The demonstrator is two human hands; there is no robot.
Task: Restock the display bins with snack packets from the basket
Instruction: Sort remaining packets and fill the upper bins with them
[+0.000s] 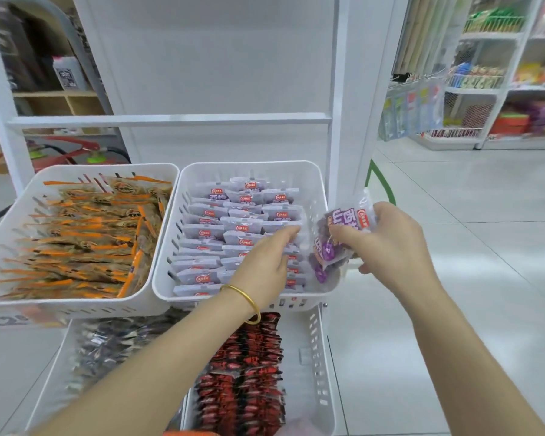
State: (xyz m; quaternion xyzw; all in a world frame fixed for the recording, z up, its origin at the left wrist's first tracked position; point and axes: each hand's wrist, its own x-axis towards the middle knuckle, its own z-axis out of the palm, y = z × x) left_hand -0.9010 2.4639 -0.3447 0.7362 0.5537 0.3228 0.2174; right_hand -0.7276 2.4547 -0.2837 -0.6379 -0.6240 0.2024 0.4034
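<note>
White back panel [214,73] w/ crossbar [170,120] centre. Left bg: wooden shelf unit [60,102], white jug [68,72] on it, red fire extinguishers [66,152] below. Right: pale tiled floor [485,231], green floor marking [386,184], blurred stocked shelves [485,83], clear hanging packs [412,108].

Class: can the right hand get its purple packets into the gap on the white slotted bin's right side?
Probably yes. The right hand holds the purple snack packets over the right edge of the white slotted plastic bin; the left hand rests beside that gap, not across it.
</note>
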